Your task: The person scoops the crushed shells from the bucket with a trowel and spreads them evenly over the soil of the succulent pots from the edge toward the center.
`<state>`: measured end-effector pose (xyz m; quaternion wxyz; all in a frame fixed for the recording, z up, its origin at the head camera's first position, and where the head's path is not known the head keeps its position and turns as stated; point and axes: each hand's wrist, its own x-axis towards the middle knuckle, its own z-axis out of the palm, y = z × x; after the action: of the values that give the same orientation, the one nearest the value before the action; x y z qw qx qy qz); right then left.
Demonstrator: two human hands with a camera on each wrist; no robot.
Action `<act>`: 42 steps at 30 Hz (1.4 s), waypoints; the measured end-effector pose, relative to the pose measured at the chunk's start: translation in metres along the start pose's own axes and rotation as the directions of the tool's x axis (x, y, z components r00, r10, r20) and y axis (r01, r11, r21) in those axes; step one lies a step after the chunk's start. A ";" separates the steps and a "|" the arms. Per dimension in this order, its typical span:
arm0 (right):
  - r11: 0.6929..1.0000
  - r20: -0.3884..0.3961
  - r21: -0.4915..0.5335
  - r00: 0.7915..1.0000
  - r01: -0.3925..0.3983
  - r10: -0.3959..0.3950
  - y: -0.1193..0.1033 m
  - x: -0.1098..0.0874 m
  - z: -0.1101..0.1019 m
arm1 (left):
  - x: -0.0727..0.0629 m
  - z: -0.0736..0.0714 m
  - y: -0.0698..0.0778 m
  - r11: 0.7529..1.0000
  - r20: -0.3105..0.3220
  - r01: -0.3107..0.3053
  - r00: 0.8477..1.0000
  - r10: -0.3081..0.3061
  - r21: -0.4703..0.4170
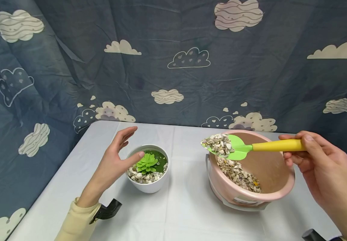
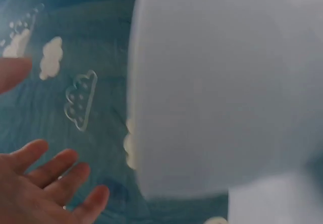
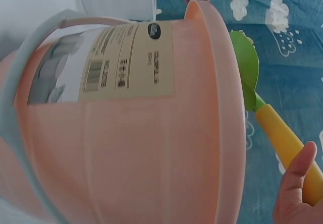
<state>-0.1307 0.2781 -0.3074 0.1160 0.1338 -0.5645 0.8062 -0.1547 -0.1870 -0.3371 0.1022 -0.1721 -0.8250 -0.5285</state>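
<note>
My right hand (image 1: 327, 160) grips the yellow handle of a small green trowel (image 1: 240, 147), which is heaped with small pebbles (image 1: 219, 144). The trowel is held level over the left part of a pink bucket (image 1: 281, 167), with more gravel (image 1: 239, 175) on the bucket's bottom. In the right wrist view the trowel (image 3: 245, 67) shows beyond the bucket's rim. My left hand (image 1: 113, 164) is spread beside a white pot (image 1: 152, 185), its thumb over the rim area. A green succulent (image 1: 147, 163) stands in that pot among pebbles and a green base. In the left wrist view the pot (image 2: 217, 93) is blurred.
A white cloth covers the table (image 1: 182, 201). Dark blue fabric with cloud prints (image 1: 161, 67) hangs behind and at the sides. The bucket's grey handle (image 3: 30, 47) hangs down on its near side. Pot and bucket stand apart on the table.
</note>
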 end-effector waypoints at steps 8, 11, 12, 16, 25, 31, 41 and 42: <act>0.997 0.048 0.074 0.999 -0.027 0.023 0.007 0.002 0.012 | -0.008 -0.012 -0.026 0.994 0.108 0.104 0.989 -0.105 0.017; 0.995 0.068 0.098 0.997 -0.036 0.029 0.010 0.002 0.018 | -0.010 -0.012 -0.036 0.989 0.155 0.145 0.977 -0.144 0.010; 0.994 0.071 0.100 0.997 -0.036 0.029 0.011 0.002 0.019 | -0.011 -0.012 -0.039 0.988 0.169 0.154 0.974 -0.152 0.003; 0.995 0.074 0.095 0.997 -0.034 0.027 0.013 0.001 0.026 | -0.013 -0.012 -0.052 0.988 0.221 0.153 0.965 -0.143 -0.028; 0.998 0.086 0.048 0.996 -0.028 0.024 0.017 -0.003 0.043 | -0.020 -0.011 -0.064 0.980 0.287 0.160 0.950 -0.121 -0.117; 0.999 0.101 0.049 0.995 -0.012 0.007 0.022 -0.005 0.053 | -0.021 -0.009 -0.067 0.981 0.299 0.149 0.948 -0.106 -0.123; 0.991 0.148 0.137 0.989 -0.007 -0.013 0.032 -0.007 0.071 | -0.025 -0.008 -0.069 0.968 0.335 0.202 0.931 -0.143 -0.149; 0.990 0.153 0.143 0.988 -0.008 -0.014 0.033 -0.007 0.073 | -0.025 -0.008 -0.069 0.969 0.334 0.199 0.932 -0.140 -0.147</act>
<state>-0.1292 0.1980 -0.3152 0.0637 0.2045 -0.5123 0.8317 -0.1589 -0.2249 -0.4007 -0.0955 -0.1922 -0.7918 -0.5719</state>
